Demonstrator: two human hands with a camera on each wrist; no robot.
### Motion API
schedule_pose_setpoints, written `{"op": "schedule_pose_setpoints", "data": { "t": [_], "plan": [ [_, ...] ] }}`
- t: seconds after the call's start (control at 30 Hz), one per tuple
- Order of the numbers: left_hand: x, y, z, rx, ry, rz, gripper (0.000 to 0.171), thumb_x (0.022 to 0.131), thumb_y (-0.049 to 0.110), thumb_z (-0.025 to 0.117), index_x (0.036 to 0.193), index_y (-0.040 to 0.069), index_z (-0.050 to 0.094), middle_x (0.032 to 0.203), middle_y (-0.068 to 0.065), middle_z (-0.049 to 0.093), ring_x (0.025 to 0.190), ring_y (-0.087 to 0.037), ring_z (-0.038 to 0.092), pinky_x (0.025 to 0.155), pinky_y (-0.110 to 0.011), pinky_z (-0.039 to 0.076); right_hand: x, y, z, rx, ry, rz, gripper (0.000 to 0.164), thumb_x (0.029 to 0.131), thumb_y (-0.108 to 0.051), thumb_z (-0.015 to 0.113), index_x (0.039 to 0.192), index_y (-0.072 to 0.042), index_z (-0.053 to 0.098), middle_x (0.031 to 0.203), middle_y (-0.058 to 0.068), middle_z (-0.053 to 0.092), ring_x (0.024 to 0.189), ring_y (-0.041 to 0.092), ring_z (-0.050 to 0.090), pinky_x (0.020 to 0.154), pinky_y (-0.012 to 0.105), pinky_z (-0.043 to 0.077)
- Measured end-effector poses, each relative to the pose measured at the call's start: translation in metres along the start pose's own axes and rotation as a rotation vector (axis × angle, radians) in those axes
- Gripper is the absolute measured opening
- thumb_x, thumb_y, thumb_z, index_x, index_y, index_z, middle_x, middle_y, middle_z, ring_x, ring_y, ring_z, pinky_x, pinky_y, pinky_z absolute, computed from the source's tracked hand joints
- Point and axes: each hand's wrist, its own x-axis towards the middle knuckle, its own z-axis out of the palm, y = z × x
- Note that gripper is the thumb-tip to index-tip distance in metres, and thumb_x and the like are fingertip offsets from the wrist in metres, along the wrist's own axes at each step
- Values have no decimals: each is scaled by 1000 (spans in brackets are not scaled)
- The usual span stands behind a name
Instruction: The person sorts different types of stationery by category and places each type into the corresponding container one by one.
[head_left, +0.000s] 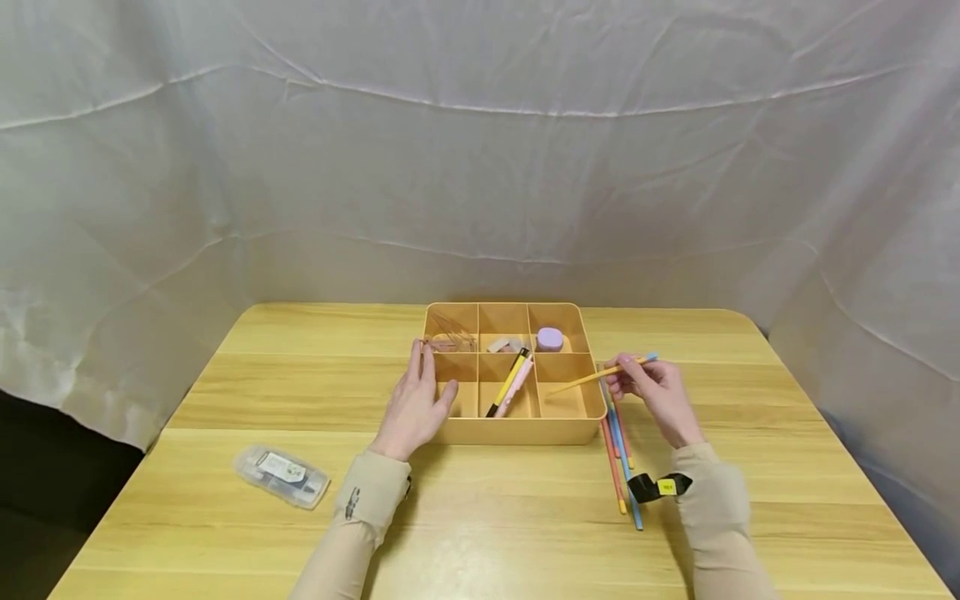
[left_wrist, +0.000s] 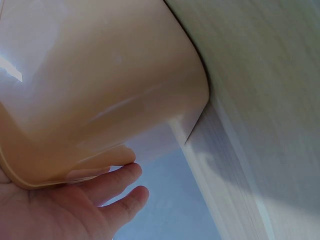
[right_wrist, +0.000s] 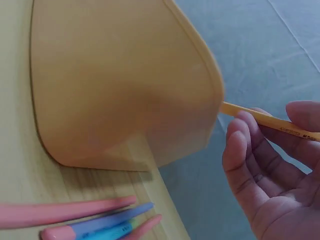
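A yellow-orange pencil (head_left: pixel 600 377) with a blue end is pinched in my right hand (head_left: pixel 656 396). It slants over the right wall of the peach divided organizer box (head_left: pixel 517 431), its far end reaching into the front right compartment. At the box's left wall is my left hand (head_left: pixel 416 408), thumb over the inner side and fingers along the outside; the left wrist view shows these fingers (left_wrist: pixel 112 185) against the wall. In the front middle compartment lean a yellow-and-black pen (head_left: pixel 507 379) and a pink pen (head_left: pixel 516 385). Several coloured pencils (head_left: pixel 618 454) lie beside the box, under my right hand.
Thin pinkish items (head_left: pixel 452 340) sit in the back left compartment, small whitish pieces (head_left: pixel 504 344) in the back middle, a lilac rounded block (head_left: pixel 550 339) in the back right. A translucent plastic case (head_left: pixel 281 475) lies left on the wooden table (head_left: pixel 480 533). Pale cloth (head_left: pixel 480 183) hangs behind.
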Motion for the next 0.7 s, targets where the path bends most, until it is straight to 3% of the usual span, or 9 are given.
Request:
{"op": "schedule_pose_setpoints", "data": {
  "t": [0.13, 0.27, 0.37, 0.5, 0.63, 0.7],
  "plan": [
    [0, 0, 0, -4, 10, 6, 78, 105, 37, 47, 159, -6, 12, 169, -23, 0, 147, -51, 31, 122, -60, 28, 0, 1, 4, -75, 9, 19, 28, 105, -15, 53, 100, 6, 71, 79, -4, 72, 67, 5, 63, 59, 20, 55],
    [0, 0, 0, 3, 15, 12, 78, 105, 37, 48, 158, -7, 12, 169, -23, 0, 146, -51, 32, 122, -60, 28, 0, 2, 7, -137, 10, 27, 29, 101, -11, 59, 104, 17, 64, 76, -6, 68, 65, 5, 59, 56, 21, 52],
    [0, 0, 0, 8, 11, 11, 78, 105, 37, 48, 159, -6, 12, 169, -23, -1, 147, -51, 32, 122, -60, 28, -1, 4, 8, -155, -2, 37, 30, 100, -10, 61, 106, 19, 61, 75, -6, 66, 64, 6, 57, 57, 21, 50],
    [0, 0, 0, 7, 7, 5, 78, 105, 38, 47, 159, -6, 12, 169, -22, -1, 147, -51, 31, 122, -60, 27, -2, 6, 5, -181, -21, 53, 26, 100, -12, 62, 108, 13, 64, 73, -6, 65, 62, 6, 56, 55, 23, 50],
    [0, -1, 0, 6, 9, 4, 77, 105, 37, 47, 159, -6, 12, 170, -22, -1, 146, -51, 32, 122, -60, 28, -4, 5, -4, -194, -53, 110, 34, 102, -19, 60, 120, 9, 62, 73, -4, 66, 62, 8, 56, 57, 27, 50],
    [0, 0, 0, 9, 10, 7, 77, 105, 37, 47, 159, -6, 12, 170, -22, 0, 146, -51, 33, 122, -60, 29, -5, 6, -13, -165, -75, 147, 31, 104, -23, 56, 124, -1, 64, 75, -3, 67, 65, 8, 58, 59, 26, 52]
  ]
}}
